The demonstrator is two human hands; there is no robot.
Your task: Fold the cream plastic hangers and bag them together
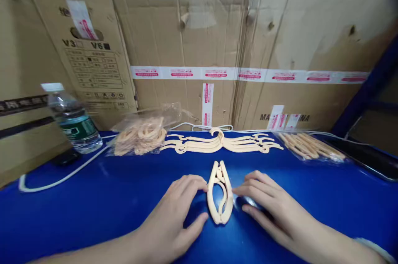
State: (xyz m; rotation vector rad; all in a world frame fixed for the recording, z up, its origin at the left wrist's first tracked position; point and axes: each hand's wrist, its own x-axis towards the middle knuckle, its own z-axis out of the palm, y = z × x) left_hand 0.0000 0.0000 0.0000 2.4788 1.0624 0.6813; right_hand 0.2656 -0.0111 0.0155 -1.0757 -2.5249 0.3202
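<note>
Folded hanger, cream plastic, lies flat on the blue tabletop, its narrow end pointing away from the person. The left hand rests just left of it, open with fingers spread. Its fingertips touch the hanger's left edge and its thumb sits near the lower end. The right hand lies just right of the hanger, also open and flat on the tabletop, its fingertips against the right edge. Neither hand closes around the hanger, which sits between the two.

Beyond the hanger, near it, a stack of unfolded hangers is spread wide across the tabletop. Beyond and left of the hanger lies a clear bag of small cream rings. Beyond and right of the hanger lies a bag of thin cream rods, with a dark flat object further right, too blurred to identify. Far left of the hanger stands a water bottle, and a white cable runs along the tabletop below it. Cardboard boxes, crossed by a band of white and red tape, fill the background behind the hanger.
</note>
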